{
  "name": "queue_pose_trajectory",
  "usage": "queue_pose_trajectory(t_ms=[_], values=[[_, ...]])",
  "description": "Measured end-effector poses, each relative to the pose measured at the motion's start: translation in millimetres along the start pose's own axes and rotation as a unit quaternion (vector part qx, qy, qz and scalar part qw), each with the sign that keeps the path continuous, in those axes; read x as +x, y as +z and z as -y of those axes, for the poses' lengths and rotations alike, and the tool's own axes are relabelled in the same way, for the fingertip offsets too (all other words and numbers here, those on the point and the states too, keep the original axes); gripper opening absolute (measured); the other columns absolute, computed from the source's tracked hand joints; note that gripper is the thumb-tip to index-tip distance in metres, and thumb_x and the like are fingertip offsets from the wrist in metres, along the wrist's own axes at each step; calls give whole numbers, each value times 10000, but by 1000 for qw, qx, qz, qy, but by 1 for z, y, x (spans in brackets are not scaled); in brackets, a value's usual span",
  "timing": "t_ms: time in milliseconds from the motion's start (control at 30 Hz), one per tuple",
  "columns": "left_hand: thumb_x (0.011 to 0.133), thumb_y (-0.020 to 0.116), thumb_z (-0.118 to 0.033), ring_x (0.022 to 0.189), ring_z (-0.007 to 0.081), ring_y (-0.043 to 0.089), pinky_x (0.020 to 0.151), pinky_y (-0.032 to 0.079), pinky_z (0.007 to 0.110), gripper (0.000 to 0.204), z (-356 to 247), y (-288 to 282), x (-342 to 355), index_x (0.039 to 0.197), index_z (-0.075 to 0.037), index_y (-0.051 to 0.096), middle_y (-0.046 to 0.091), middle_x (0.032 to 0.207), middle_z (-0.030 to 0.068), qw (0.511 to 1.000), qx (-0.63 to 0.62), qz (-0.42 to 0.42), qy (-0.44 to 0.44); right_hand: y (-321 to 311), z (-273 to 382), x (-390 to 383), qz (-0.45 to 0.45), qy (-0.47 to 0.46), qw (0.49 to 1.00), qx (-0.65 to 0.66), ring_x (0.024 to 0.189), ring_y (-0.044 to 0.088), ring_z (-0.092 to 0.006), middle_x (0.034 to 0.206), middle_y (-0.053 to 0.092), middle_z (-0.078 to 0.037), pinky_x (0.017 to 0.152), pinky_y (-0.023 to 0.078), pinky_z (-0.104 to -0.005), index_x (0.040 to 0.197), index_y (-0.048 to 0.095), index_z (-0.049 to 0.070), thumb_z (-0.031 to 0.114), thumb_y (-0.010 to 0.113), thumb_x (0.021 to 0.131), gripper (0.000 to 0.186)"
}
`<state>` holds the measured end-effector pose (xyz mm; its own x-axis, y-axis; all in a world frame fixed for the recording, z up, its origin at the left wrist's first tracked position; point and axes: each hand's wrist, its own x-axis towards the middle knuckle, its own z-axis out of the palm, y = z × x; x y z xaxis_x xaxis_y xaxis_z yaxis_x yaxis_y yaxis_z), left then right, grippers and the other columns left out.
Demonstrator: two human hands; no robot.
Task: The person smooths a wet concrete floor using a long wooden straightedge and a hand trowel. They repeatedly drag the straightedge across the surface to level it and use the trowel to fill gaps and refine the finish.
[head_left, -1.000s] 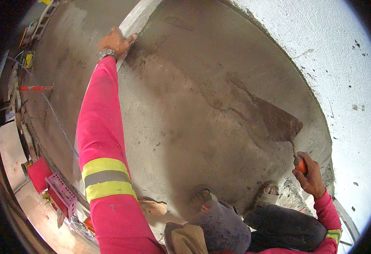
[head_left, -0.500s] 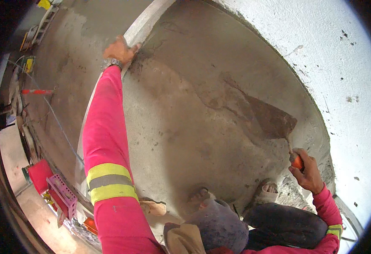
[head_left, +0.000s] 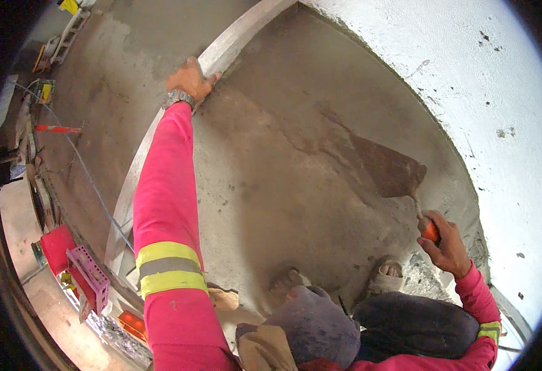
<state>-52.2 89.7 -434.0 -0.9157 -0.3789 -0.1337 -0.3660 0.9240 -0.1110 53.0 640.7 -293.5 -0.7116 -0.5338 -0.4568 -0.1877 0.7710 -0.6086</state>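
Looking down from the head view: the left hand [head_left: 190, 79] is up high, arm in a pink sleeve with a reflective band stretched out, fingers wrapped over the edge of a long metal straightedge [head_left: 234, 43] that lies against the grey plastered wall [head_left: 271, 185]; a wristwatch [head_left: 177, 98] sits at the wrist. Low on the right, the right hand [head_left: 445, 242] is clenched around the orange handle of a plastering trowel [head_left: 391, 172], whose dark blade lies flat on the wet cement, well apart from the straightedge. My read on progress: most of the wall between the straightedge and the white painted wall [head_left: 469, 74] already carries a grey coat, with darker, fresher mortar around the blade and rough lumps near the bottom right by the feet, so spreading looks well advanced while smoothing and levelling appear left to do. Off to the left, down at floor level, there is a red container [head_left: 57, 247] beside a pink crate [head_left: 91, 278], and a blue line [head_left: 88, 179] running across the wall.
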Motion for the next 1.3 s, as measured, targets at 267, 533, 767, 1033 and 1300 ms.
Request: queue_pose_trajectory(t_ms=[267,533,767,1033,1300], values=[[731,581,-601,940,359,608,795,486,443,827,-18,-5,-17,1236,31,403,602,1047,237,1000,3,21,-5,-5,2,-10,9,4,1000,-12,715,548,-425,802,555,-226,649,438,-415,1151,458,18,101,628,704,485],[742,608,-525,884,382,618,779,483,455,614,-35,-6,-34,1078,-29,474,630,969,212,1000,-16,4,-6,-6,4,-13,8,-18,1000,2,745,561,-429,837,569,-230,671,446,-415,1151,459,16,106,621,715,474],[743,574,-576,897,374,619,776,488,455,735,-45,-11,-45,1186,-8,426,622,997,224,1000,-12,21,3,-8,2,-17,17,-24,1000,-5,748,560,-425,850,569,-227,662,443,-417,1157,449,16,91,623,714,482],[748,565,-578,873,356,630,759,489,445,718,-62,-3,-61,1173,-13,437,627,984,210,1000,13,-5,24,-7,-2,-23,-13,-68,997,-25,710,549,-413,805,553,-210,637,433,-413,1136,456,17,92,629,705,471],[747,602,-527,888,360,621,770,484,443,634,-86,-6,-85,1103,-24,451,607,1023,205,1000,-16,16,20,-9,-1,-31,-12,-68,998,-4,707,569,-406,794,564,-216,649,441,-418,1145,452,19,97,612,719,462]])
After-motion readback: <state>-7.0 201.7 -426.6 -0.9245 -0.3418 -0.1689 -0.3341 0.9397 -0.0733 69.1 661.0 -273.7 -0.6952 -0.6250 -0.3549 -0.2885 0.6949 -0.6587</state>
